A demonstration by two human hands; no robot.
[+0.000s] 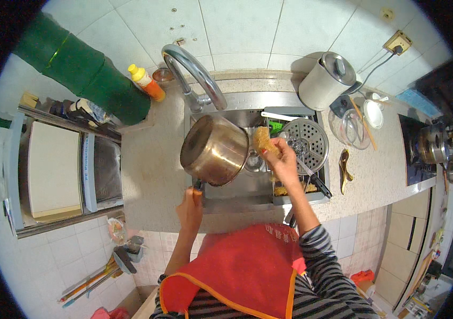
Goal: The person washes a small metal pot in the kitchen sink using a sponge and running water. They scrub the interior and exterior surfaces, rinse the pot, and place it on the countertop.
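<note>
My left hand [190,207] is closed around the dark handle of a metal saucepan [216,151]. The pan is tipped on its side over the steel sink [230,197], its base turned to the left and its mouth to the right. In my right hand [282,159] is a yellowish-brown scrubbing pad [265,139], held just off the pan's rim. Behind that hand, over the right part of the sink, sit a round perforated steamer plate [314,139] and a black-handled utensil [320,186]. The inside of the pan is hidden from me.
A chrome faucet [198,67] arches over the sink's back left. An electric kettle [326,81] stands behind its right corner, plugged into the wall. Glass bowls [350,127] and a peeler-like brass-coloured tool [344,171] lie to the right. A yellow-capped bottle [146,81] stands back left.
</note>
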